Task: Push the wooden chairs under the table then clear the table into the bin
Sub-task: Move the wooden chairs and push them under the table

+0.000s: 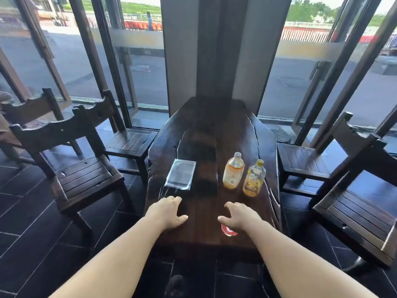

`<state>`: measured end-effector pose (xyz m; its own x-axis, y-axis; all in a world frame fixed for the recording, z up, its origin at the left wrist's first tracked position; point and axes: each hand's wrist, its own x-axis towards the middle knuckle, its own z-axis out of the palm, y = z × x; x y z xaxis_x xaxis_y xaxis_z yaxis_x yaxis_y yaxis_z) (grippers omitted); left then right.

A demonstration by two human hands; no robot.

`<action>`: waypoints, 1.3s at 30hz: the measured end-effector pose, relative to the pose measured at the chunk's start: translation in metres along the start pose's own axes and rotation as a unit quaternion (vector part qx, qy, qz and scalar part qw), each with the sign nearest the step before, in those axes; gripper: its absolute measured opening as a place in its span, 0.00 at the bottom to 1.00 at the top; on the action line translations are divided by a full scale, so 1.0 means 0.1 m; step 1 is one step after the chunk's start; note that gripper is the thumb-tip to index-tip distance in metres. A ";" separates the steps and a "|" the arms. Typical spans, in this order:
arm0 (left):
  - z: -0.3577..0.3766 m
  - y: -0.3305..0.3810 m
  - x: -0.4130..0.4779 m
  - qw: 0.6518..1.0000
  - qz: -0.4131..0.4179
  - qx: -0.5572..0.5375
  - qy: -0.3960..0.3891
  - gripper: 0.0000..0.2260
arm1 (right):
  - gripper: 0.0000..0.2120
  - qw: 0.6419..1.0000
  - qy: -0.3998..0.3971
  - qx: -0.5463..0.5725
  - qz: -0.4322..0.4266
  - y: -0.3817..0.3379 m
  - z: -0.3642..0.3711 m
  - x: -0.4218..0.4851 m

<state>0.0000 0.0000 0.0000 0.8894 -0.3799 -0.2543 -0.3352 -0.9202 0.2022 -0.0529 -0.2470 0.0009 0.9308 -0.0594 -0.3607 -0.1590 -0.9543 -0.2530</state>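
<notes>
A long dark wooden table (214, 130) runs away from me. On it lie a clear plastic packet (181, 174), two plastic bottles of amber liquid (233, 171) (254, 178), and a red-and-white scrap (228, 231) partly under my right wrist. My left hand (168, 211) and my right hand (238, 216) hover palm-down over the near end, fingers spread, holding nothing. Two wooden chairs stand pulled out on the left, one near (86, 177) and one far (129, 140). Two more stand on the right, near (356, 216) and far (305, 158). No bin is in view.
Tall glass windows and a grey pillar (206, 50) rise behind the table's far end. Another chair back (32, 106) and part of a second table show at the far left. The floor is dark tile (32, 233).
</notes>
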 end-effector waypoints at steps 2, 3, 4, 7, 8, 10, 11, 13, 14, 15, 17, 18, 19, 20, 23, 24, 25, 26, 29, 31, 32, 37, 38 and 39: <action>-0.05 -0.18 0.32 1.000 -0.006 -0.009 -0.004 0.31 | 0.32 1.000 -0.012 0.015 0.009 -0.10 0.00 0.33; -0.07 -0.28 0.50 1.000 -0.010 -0.011 -0.006 0.31 | 0.32 1.000 -0.017 0.019 0.008 -0.15 -0.02 0.50; -0.11 -0.37 0.67 1.000 -0.016 -0.014 -0.012 0.31 | 0.32 0.999 -0.027 0.019 0.011 -0.20 -0.06 0.65; -0.13 -0.61 1.14 0.999 -0.026 -0.029 -0.032 0.27 | 0.31 0.998 -0.047 0.027 0.027 -0.32 -0.09 1.20; -0.13 -0.68 1.28 0.998 -0.028 -0.031 -0.041 0.26 | 0.31 0.997 -0.052 0.034 0.034 -0.35 -0.09 1.38; -0.12 -0.84 1.58 0.998 -0.026 -0.043 -0.047 0.27 | 0.31 0.995 -0.056 0.066 0.053 -0.42 -0.06 1.73; -0.10 -0.91 1.71 0.997 -0.027 -0.053 -0.048 0.28 | 0.30 0.993 -0.057 0.086 0.064 -0.45 -0.03 1.90; -0.05 -1.03 1.97 0.995 -0.035 -0.081 -0.050 0.29 | 0.29 0.986 -0.060 0.127 0.085 -0.50 0.05 2.20; 0.00 -1.10 2.08 0.993 -0.041 -0.096 -0.053 0.29 | 0.28 0.983 -0.061 0.145 0.094 -0.53 0.09 2.34; 0.05 -1.16 2.21 0.992 -0.045 -0.108 -0.055 0.29 | 0.28 0.979 -0.059 0.164 0.105 -0.55 0.14 2.48; 0.17 -1.28 2.45 0.988 -0.054 -0.128 -0.062 0.30 | 0.27 0.968 -0.052 0.209 0.132 -0.57 0.22 2.74; 0.22 -1.32 2.55 0.986 -0.059 -0.139 -0.066 0.30 | 0.27 0.962 -0.052 0.225 0.142 -0.58 0.25 2.86; 0.28 -1.36 2.66 0.985 -0.063 -0.148 -0.065 0.30 | 0.27 0.958 -0.051 0.237 0.150 -0.58 0.30 2.97; 0.32 -1.39 2.75 0.983 -0.068 -0.157 -0.065 0.30 | 0.27 0.955 -0.051 0.248 0.156 -0.58 0.33 3.06; 0.45 -1.47 2.98 0.978 -0.084 -0.180 -0.055 0.29 | 0.26 0.948 -0.042 0.263 0.174 -0.55 0.45 3.28; 0.46 -1.49 3.02 0.977 -0.090 -0.187 -0.054 0.28 | 0.26 0.948 -0.040 0.259 0.180 -0.54 0.48 3.31; 0.48 -1.52 3.06 0.975 -0.093 -0.194 -0.053 0.27 | 0.27 0.950 -0.037 0.253 0.182 -0.53 0.52 3.34; 0.48 -1.54 3.08 0.974 -0.096 -0.199 -0.055 0.27 | 0.27 0.952 -0.039 0.245 0.179 -0.54 0.56 3.36; 0.47 -1.64 3.07 0.972 -0.109 -0.202 -0.057 0.27 | 0.28 0.960 -0.063 0.226 0.156 -0.62 0.61 3.40; 0.42 -1.72 3.00 0.972 -0.118 -0.198 -0.054 0.29 | 0.28 0.964 -0.070 0.216 0.139 -0.71 0.59 3.44; 0.40 -1.76 2.95 0.972 -0.122 -0.196 -0.048 0.29 | 0.28 0.967 -0.072 0.209 0.127 -0.77 0.58 3.46; 0.29 -1.99 2.58 0.966 -0.164 -0.198 -0.023 0.30 | 0.29 0.979 -0.088 0.173 0.069 -1.14 0.53 3.53; 0.26 -2.03 2.47 0.964 -0.176 -0.200 -0.016 0.30 | 0.29 0.980 -0.093 0.166 0.055 -1.22 0.53 3.53; 0.23 -2.08 2.35 0.961 -0.190 -0.201 -0.006 0.30 | 0.28 0.981 -0.098 0.161 0.039 -1.32 0.54 3.53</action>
<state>0.2717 0.1002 -0.1238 0.9190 -0.0270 -0.3933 0.1631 -0.8823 0.4415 0.2793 -0.1266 -0.1415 0.8360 -0.0408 -0.5472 -0.3515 -0.8056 -0.4769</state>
